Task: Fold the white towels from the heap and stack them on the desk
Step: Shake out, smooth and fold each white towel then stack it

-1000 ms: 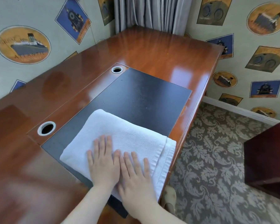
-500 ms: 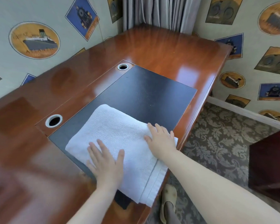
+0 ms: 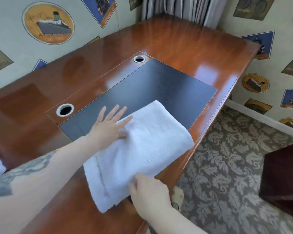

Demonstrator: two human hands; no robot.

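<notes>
Towel (image 3: 142, 149), folded, lies at the tabltop's near right edge (image 3: 210, 132), its corner overhanging. Left hand (image 3: 108, 127) is pressed flat; right hand (image 3: 149, 195) pinches the near end. A careless tug risks unfolding or slipping off.

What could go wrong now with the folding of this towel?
The folded white terry towel lies askew near the front edge of the glossy reddish wooden desk, so it may slide off. The left hand lies flat at its side, and the right hand holds only the near edge, so the layers may shift.
</notes>
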